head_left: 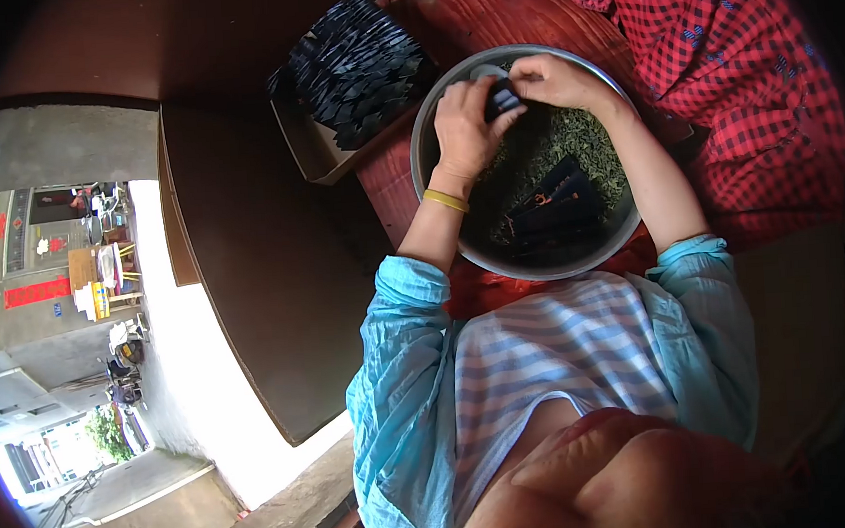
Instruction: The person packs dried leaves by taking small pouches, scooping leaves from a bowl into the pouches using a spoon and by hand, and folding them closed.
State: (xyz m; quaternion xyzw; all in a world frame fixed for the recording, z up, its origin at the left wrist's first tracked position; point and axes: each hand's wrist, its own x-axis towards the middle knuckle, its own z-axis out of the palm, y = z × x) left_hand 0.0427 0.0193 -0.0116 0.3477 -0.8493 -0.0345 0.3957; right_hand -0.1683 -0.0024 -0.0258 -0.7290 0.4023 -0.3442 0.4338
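Small dark pouch [503,100] is up near 12 o'clock in the basin [530,274], left hand [466,131] wrapped round it, right hand [555,83] at its edge, can't tell if pinching. Probably held over the dried leaves [584,140] to catch spills; stacked packets [362,64] at 10 o'clock look handy.
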